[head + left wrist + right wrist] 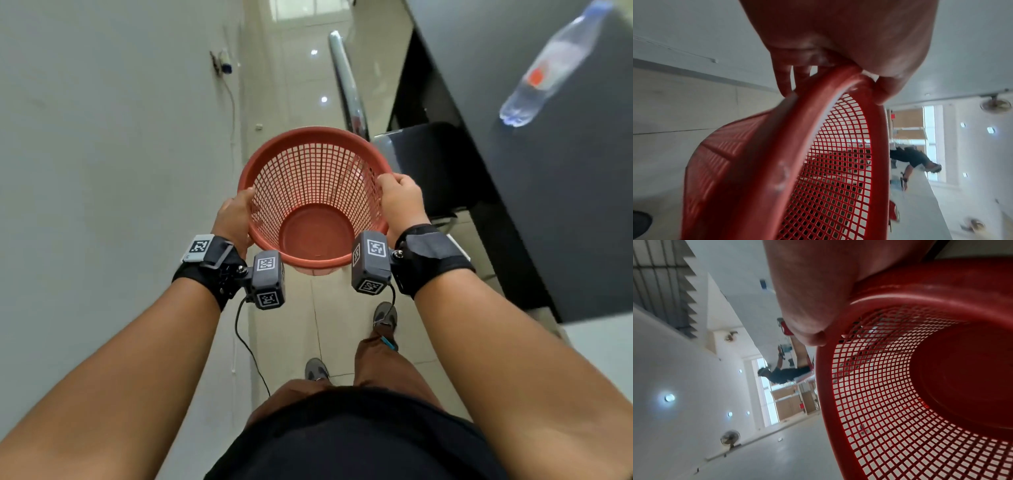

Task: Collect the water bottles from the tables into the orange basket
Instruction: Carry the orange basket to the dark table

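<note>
zero bottles in the orange basket [315,236] so far, its solid bottom shows bare through the open top in the head view and again in the right wrist view. task looks barely started, judging from that. left hand [234,219] grips the rim on the left side, fingers curled under the lip and thumb over the inside edge, clear in the left wrist view. right hand [399,202] grips the opposite side of the rim, thumb lying along the top edge; the fingers under it are hidden. basket is held upright in the air between both hands, out in front of the body, above the tiled floor [298,85]. one water bottle [548,65] lies on its side on the dark desk [565,192] up at the right, well apart from the basket and from either hand, blurred, clear plastic with a red label patch and blue cap. a dark chair [435,164] sits just beside the desk, close to the basket's right side. left to do, as a guess: get to the desk, free one hand, pick that bottle, drop it in. other tables or bottles are not in view, so total count left cannot be told. another person [785,372] stands far off in the wrist views.
</note>
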